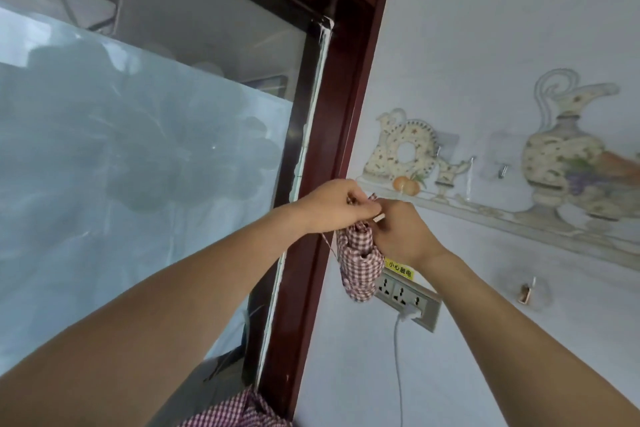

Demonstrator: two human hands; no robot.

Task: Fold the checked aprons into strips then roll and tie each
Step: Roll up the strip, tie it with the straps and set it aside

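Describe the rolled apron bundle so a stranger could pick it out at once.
Find the dark red door frame where it meets the pale painted wall. Just right of it, both hands meet in the air above a wall socket strip. The rolled apron bundle hangs below them: red-and-white checked cloth, unlike the loose checked apron at the bottom edge.

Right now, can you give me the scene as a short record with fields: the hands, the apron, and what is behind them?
left hand: raised, fingers pinching at the top of the roll
right hand: grips the roll from the right
roll: red-checked apron, rolled up, held in the air, a thin tie hanging at its left
second apron: checked cloth at the bottom edge
behind: socket strip on the wall with a white plug; dark red door frame; frosted glass
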